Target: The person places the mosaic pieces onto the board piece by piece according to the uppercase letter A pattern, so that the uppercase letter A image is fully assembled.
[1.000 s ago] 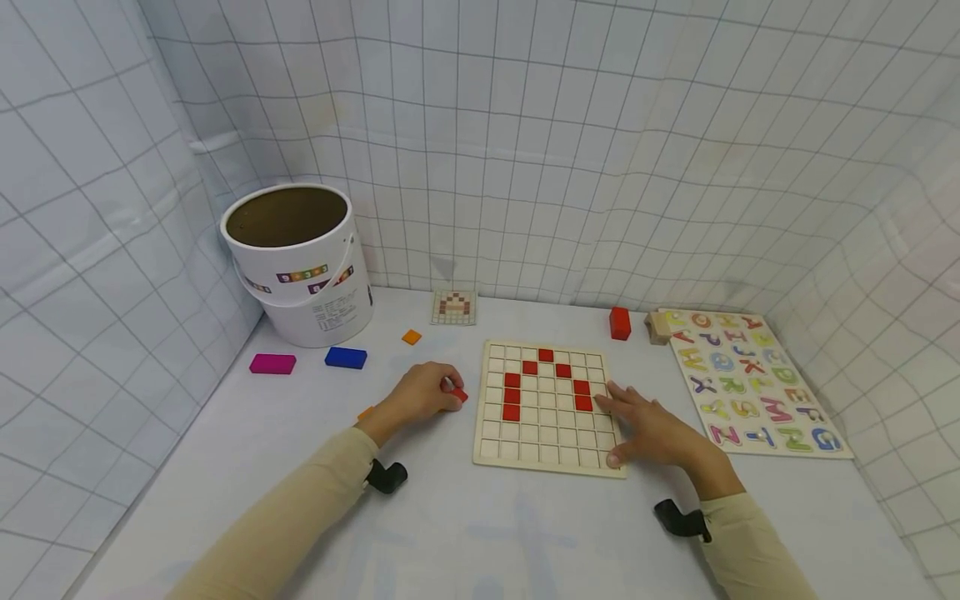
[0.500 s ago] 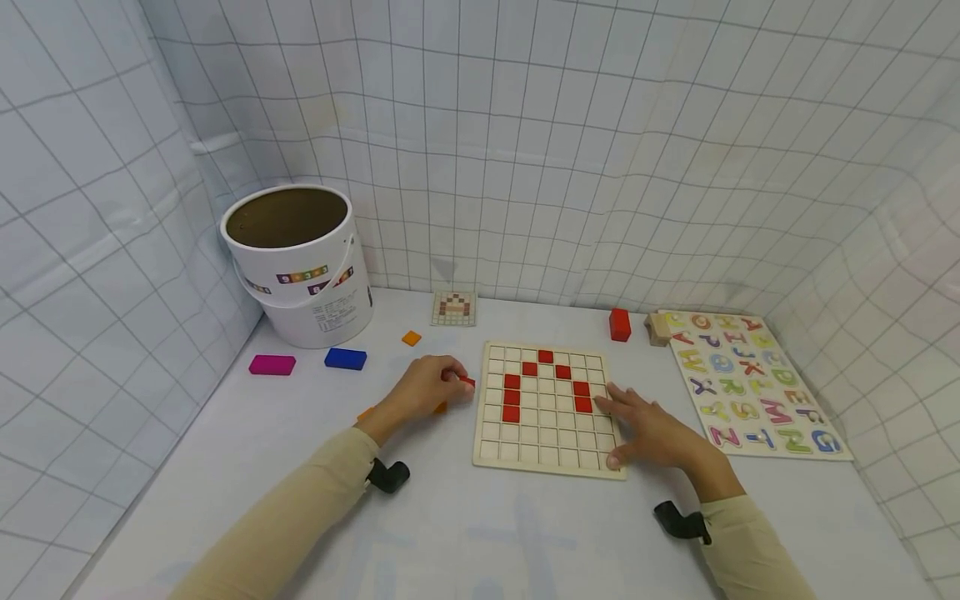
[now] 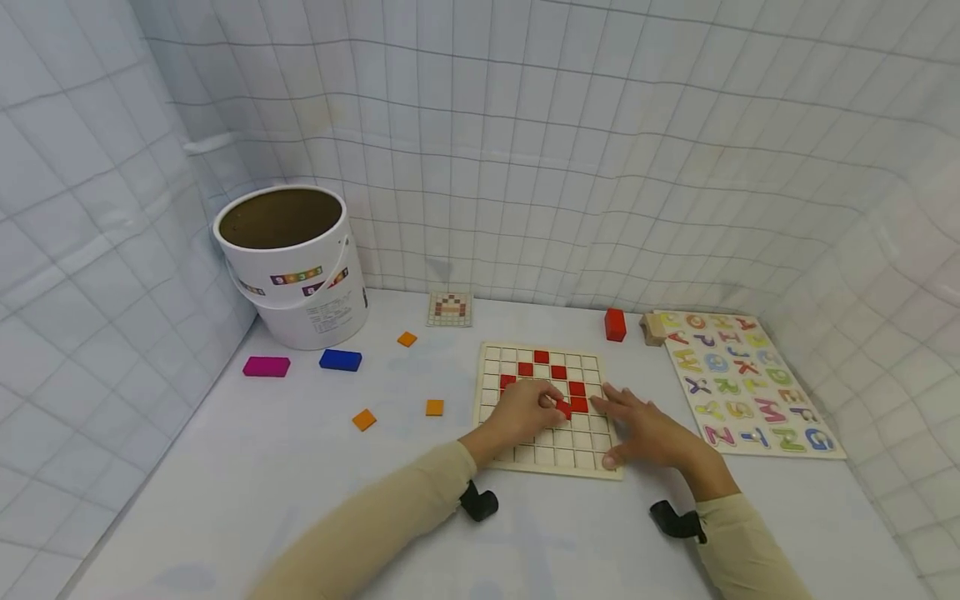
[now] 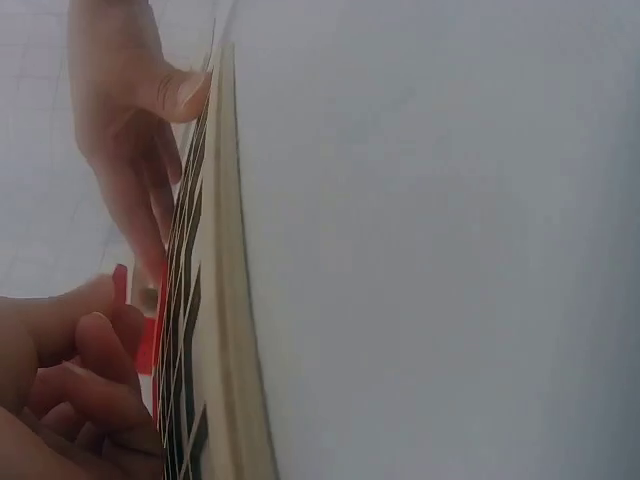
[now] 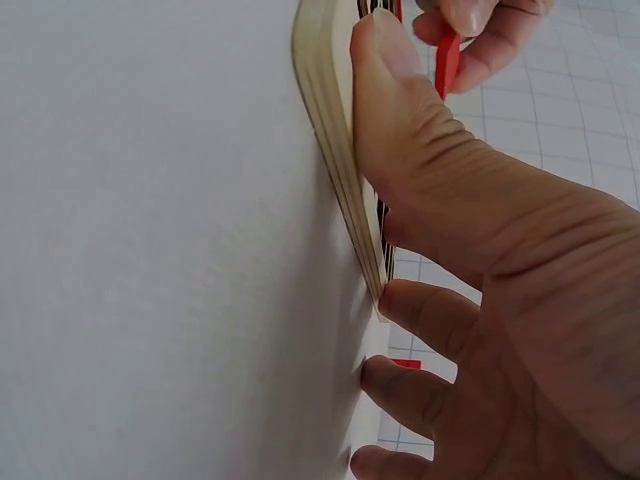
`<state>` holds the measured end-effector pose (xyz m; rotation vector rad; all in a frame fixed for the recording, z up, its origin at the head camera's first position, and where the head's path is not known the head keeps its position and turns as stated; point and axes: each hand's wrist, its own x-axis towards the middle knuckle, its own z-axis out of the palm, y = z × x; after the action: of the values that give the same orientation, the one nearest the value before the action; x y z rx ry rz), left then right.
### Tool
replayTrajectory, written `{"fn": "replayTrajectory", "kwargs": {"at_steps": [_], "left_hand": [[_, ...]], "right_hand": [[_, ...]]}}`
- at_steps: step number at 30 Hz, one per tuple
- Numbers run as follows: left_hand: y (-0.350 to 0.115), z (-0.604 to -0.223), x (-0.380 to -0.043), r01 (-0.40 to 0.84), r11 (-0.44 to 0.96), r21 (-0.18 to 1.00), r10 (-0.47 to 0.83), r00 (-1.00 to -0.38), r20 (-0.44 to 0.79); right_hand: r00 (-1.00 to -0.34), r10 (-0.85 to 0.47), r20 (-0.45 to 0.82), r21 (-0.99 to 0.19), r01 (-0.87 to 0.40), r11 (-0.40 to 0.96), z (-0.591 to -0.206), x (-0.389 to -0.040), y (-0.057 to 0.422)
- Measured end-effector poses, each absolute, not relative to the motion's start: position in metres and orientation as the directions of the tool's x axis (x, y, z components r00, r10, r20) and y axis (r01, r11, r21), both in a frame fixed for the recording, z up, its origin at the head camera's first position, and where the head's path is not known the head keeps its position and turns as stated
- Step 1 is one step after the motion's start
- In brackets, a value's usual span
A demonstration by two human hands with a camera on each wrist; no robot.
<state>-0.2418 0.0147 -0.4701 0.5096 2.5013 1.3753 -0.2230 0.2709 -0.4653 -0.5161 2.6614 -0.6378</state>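
Note:
My left hand (image 3: 519, 414) reaches over the cream grid board (image 3: 555, 457) and pinches a small red square tile (image 3: 563, 409) between thumb and fingertips. In the right wrist view that tile (image 5: 448, 65) is tilted on edge, apart from the board. Several red tiles sit in the board's cells, in an arch shape; the left hand hides part of the arch's left side. My right hand (image 3: 651, 429) rests at the board's right edge with its fingers spread. Its thumb lies on the board's rim (image 5: 340, 130).
Orange tiles (image 3: 435, 407), a blue block (image 3: 341, 360) and a magenta block (image 3: 267, 367) lie left. A white bucket (image 3: 315, 312) stands behind them. A pattern card (image 3: 450, 320) lies at the back. A red block (image 3: 615, 325), a wooden block (image 3: 653, 330) and an alphabet board (image 3: 750, 392) are right.
From the table left of the board, my left hand has carried the red tile rightward over the grid, uncovering orange tiles. My right hand has stayed at the board's edge.

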Motion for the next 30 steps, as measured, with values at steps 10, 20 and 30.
{"fn": "replayTrajectory", "kwargs": {"at_steps": [10, 20, 30], "left_hand": [[0.053, -0.479, -0.238, 0.338, 0.66, 0.671, 0.438, -0.899, 0.023], [0.055, -0.472, -0.234, 0.342, 0.703, 0.624, 0.432, -0.902, 0.008], [0.002, -0.457, -0.23, 0.228, 0.492, 0.84, 0.462, -0.886, -0.03]], "right_hand": [[-0.866, -0.443, -0.231, -0.481, -0.294, 0.826, -0.461, -0.224, 0.274], [-0.866, -0.441, -0.234, -0.475, -0.293, 0.829, -0.463, -0.226, 0.273], [-0.868, -0.432, -0.243, -0.489, -0.276, 0.828, -0.463, -0.223, 0.27]]}}
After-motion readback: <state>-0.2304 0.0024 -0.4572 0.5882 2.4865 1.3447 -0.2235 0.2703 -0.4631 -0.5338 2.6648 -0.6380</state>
